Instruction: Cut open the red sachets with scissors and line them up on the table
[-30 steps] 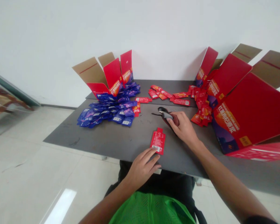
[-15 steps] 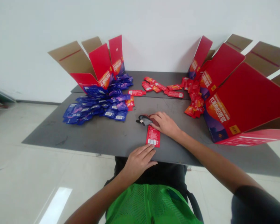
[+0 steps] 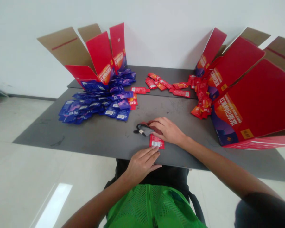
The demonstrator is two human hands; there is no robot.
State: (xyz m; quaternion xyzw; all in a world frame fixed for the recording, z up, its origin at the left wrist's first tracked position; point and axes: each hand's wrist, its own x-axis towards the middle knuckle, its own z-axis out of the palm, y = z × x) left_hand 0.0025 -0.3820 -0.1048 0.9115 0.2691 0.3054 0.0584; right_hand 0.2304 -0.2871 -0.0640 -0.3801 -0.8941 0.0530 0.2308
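My right hand (image 3: pixel 169 130) pinched dark item (image 3: pixel 146 129) | it came over packet (image 3: pixel 159 144), hiding 12 o'clock end | left hand (image 3: pixel 142 162) lay flat, fingertips at 6 o'clock edge

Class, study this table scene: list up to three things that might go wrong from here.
1. The red sachet under the fingers of the left hand lies near the front edge of the table, so a slip might push it off.
2. The right hand and its grey item hide the sachet's far end, so a crease there could go unseen.
3. An orange-red packet lies against the blue packets, so colours could get mixed.
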